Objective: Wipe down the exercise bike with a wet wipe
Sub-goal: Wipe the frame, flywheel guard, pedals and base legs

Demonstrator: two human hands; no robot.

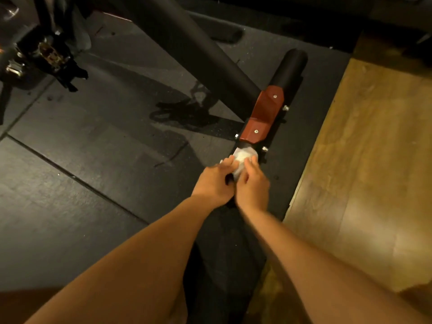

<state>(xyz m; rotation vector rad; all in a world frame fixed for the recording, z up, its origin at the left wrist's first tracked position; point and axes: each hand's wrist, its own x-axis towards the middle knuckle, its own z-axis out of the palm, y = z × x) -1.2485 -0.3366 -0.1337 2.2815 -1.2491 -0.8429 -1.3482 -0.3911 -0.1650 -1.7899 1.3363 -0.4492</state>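
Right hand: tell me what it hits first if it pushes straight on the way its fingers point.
Probably the red-brown bracket on the black base bar, just past the wet wipe the right hand holds; depth is unclear.

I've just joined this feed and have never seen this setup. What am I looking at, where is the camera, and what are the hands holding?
There is one picture, taken by a camera worn on the person's head, looking down along both bare arms. There is no robot. The left hand and right hand together hold a bunched white wet wipe against the black base bar of the exercise bike, right beside a reddish-brown bracket screwed over the bar. A thick black frame tube slants towards that bracket, and a pedal shows at upper left. The bike stands on a dark mat, and a wooden floor lies to the right.
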